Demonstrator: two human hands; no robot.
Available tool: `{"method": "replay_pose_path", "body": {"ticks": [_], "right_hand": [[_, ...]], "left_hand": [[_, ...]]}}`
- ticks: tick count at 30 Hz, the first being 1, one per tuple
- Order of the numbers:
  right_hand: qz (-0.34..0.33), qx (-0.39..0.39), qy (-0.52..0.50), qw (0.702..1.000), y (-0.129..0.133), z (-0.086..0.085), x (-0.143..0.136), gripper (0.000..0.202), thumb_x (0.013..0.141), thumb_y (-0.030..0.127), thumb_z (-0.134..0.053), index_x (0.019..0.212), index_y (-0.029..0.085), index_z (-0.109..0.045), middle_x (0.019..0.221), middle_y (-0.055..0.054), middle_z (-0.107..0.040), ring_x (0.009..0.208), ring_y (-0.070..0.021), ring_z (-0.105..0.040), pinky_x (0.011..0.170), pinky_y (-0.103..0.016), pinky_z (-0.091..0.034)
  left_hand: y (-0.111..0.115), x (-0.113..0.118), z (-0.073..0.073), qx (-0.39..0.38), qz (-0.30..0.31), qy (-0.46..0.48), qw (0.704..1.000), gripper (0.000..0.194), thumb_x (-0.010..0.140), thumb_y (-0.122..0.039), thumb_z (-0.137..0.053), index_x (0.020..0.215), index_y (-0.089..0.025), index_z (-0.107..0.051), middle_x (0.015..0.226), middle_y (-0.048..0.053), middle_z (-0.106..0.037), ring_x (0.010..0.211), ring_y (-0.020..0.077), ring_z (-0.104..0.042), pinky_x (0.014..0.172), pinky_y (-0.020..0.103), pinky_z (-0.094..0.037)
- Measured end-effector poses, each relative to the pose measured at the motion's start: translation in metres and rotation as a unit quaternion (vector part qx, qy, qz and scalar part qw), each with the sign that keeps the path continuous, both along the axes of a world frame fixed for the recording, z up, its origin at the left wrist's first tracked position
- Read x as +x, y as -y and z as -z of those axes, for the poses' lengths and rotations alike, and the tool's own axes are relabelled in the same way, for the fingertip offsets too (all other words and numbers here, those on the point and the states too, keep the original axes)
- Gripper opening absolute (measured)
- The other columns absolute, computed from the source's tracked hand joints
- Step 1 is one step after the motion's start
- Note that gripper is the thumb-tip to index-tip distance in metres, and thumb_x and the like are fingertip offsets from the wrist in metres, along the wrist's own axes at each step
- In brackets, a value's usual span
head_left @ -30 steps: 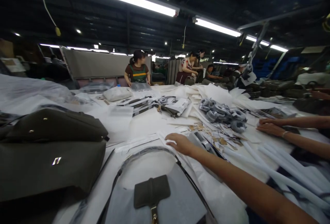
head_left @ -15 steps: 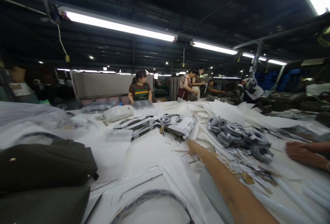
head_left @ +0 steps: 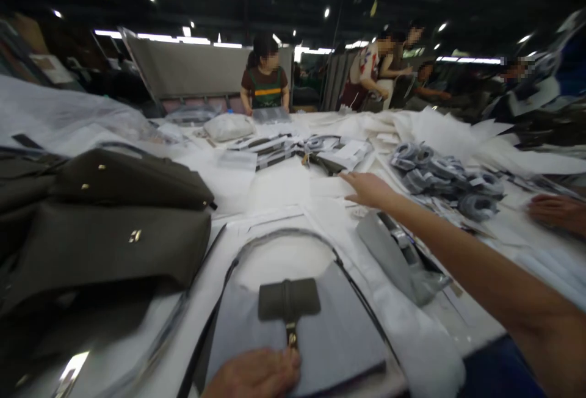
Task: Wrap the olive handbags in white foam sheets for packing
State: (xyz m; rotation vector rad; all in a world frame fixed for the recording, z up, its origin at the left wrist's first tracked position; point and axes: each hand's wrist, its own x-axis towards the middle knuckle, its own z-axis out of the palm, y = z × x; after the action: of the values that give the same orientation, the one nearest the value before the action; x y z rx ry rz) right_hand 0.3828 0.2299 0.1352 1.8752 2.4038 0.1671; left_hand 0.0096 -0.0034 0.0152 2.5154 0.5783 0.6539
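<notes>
My left hand [head_left: 256, 373] is closed, its fingertips pinching the gold clasp [head_left: 292, 338] below an olive T-shaped tab [head_left: 288, 299]. The tab lies over a grey-covered handbag [head_left: 242, 337] with a wrapped, arched handle [head_left: 284, 234], right in front of me. Stretched forward over the table, my right hand [head_left: 368, 189] has its fingers apart at the edge of a white sheet [head_left: 328, 188]. Just beyond its fingertips is a heap of wrapped straps [head_left: 279, 149]. A grey plastic-wrapped piece [head_left: 389, 254] lies beneath my right forearm.
Olive bags [head_left: 110, 239] are stacked at left. Coiled grey straps [head_left: 444, 175] sit right of centre, with white sheets [head_left: 448, 132] behind. Another person's hand [head_left: 556, 209] rests at the right edge. A person [head_left: 265, 83] stands across the table; others are behind.
The view has tilted down, bringing the covered handbag and my left hand into sight. My right hand remains near the strap heap, its fingers now more visible.
</notes>
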Motion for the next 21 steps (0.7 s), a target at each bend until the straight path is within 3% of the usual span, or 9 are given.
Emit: {"method": "replay_pose_path", "body": {"ticks": [2, 5, 8, 10, 15, 18, 21], "right_hand": [[-0.052, -0.001, -0.018, 0.999, 0.036, -0.007, -0.018, 0.064, 0.093, 0.037, -0.062, 0.149, 0.018, -0.037, 0.148, -0.019, -0.045, 0.132, -0.0363, -0.047, 0.109, -0.053, -0.035], [-0.183, 0.027, -0.090, 0.979, 0.107, -0.006, -0.052, 0.060, 0.093, 0.048, -0.058, 0.147, 0.024, -0.045, 0.148, -0.012, -0.047, 0.130, -0.0333, -0.049, 0.108, -0.051, -0.039], [-0.265, -0.044, -0.167, 0.949, 0.180, 0.014, -0.089, 0.058, 0.092, 0.049, -0.060, 0.146, 0.031, -0.047, 0.148, -0.010, -0.050, 0.129, -0.0299, -0.051, 0.106, -0.047, -0.044], [-0.293, -0.064, -0.194, 0.934, 0.214, 0.033, -0.107, 0.056, 0.092, 0.046, -0.062, 0.144, 0.032, -0.050, 0.147, -0.012, -0.051, 0.129, -0.0313, -0.051, 0.105, -0.049, -0.044], [-0.309, -0.059, -0.202, 0.927, 0.245, 0.072, -0.124, 0.050, 0.095, 0.040, -0.058, 0.143, 0.031, -0.051, 0.149, -0.015, -0.048, 0.130, -0.0334, -0.049, 0.106, -0.054, -0.040], [-0.308, -0.055, -0.192, 0.930, 0.247, 0.083, -0.124, 0.046, 0.096, 0.037, -0.056, 0.141, 0.030, -0.054, 0.148, -0.015, -0.050, 0.130, -0.0336, -0.049, 0.106, -0.054, -0.040], [-0.301, -0.038, -0.187, 0.934, 0.249, 0.088, -0.123, 0.045, 0.096, 0.035, -0.056, 0.140, 0.029, -0.055, 0.148, -0.015, -0.049, 0.131, -0.0340, -0.047, 0.106, -0.054, -0.039]], "left_hand": [[0.014, -0.003, -0.001, -0.014, 0.004, -0.007, 1.000, 0.048, 0.091, -0.011, -0.049, 0.138, -0.021, -0.051, 0.132, 0.008, -0.065, 0.121, 0.0205, -0.062, 0.104, 0.036, -0.053], [0.021, -0.003, -0.004, -0.008, 0.005, -0.005, 1.000, 0.046, 0.087, -0.009, -0.050, 0.133, -0.017, -0.054, 0.135, 0.008, -0.063, 0.125, 0.0179, -0.059, 0.108, 0.032, -0.048], [0.022, -0.004, -0.004, -0.002, 0.001, -0.015, 1.000, 0.046, 0.088, -0.011, -0.050, 0.133, -0.018, -0.054, 0.135, 0.007, -0.063, 0.124, 0.0169, -0.059, 0.107, 0.031, -0.048], [0.025, -0.005, 0.000, 0.006, -0.019, -0.039, 0.999, 0.046, 0.090, -0.015, -0.051, 0.135, -0.021, -0.054, 0.133, 0.005, -0.065, 0.119, 0.0176, -0.063, 0.102, 0.030, -0.052], [0.033, -0.009, 0.012, 0.047, -0.065, -0.077, 0.994, 0.041, 0.093, -0.026, -0.050, 0.132, -0.025, -0.059, 0.114, 0.005, -0.074, 0.090, 0.0185, -0.073, 0.079, 0.026, -0.060], [0.035, -0.010, 0.012, 0.058, -0.079, -0.106, 0.990, 0.044, 0.092, -0.026, -0.051, 0.135, -0.029, -0.056, 0.104, 0.004, -0.076, 0.075, 0.0189, -0.073, 0.063, 0.026, -0.059], [0.036, -0.010, 0.009, 0.067, -0.073, -0.129, 0.987, 0.047, 0.091, -0.025, -0.051, 0.138, -0.029, -0.053, 0.108, 0.003, -0.075, 0.078, 0.0188, -0.073, 0.061, 0.025, -0.057]]}}
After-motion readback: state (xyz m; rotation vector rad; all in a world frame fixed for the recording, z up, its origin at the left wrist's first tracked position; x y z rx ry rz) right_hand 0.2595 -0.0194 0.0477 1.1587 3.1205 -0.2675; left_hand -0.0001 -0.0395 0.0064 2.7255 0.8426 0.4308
